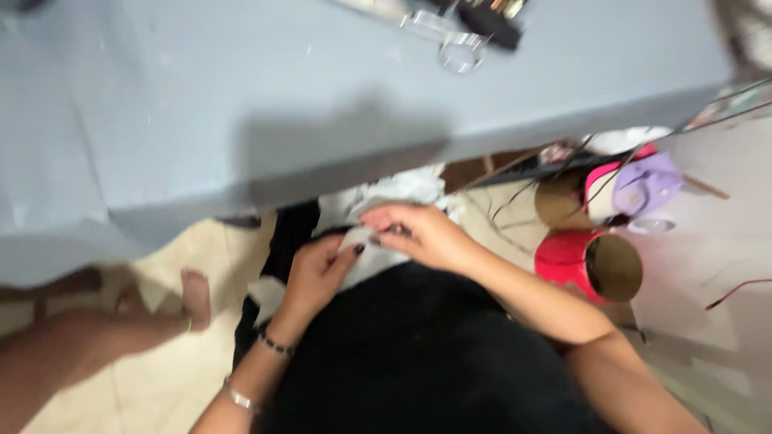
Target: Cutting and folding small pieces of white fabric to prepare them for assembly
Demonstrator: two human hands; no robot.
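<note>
In my lap, just below the edge of the grey-blue surface (241,104), my two hands meet over a piece of white fabric (378,201) — that is where the work is. My left hand (318,273) curls its fingers and pinches the near corner of the white fabric between thumb and fingertips; my right hand (418,233) lies over the cloth from the other side, fingers bent and pressed together on something small and dark that I cannot make out through the blur. The white fabric bunches up beyond my hands, against the underside of the surface, and trails down over the black cloth (418,354) that covers my knees.

Judging by the grip, I am in the middle of handling one edge of the cloth — holding it taut with the left while the right works at it. The next move, as I read it, calls for a steady left pinch and a small, careful action of the right fingertips, since the two hands touch and there is little room between them.

To the right of my right hand, on the floor, stand a red tube (591,265) with an open cardboard end and a purple piece (647,185) near some thin wires. Far beyond my hands, on the surface, lies a clear ring-shaped tool (460,50). To the left of my left hand, a bare foot (193,299) rests on the pale floor.
</note>
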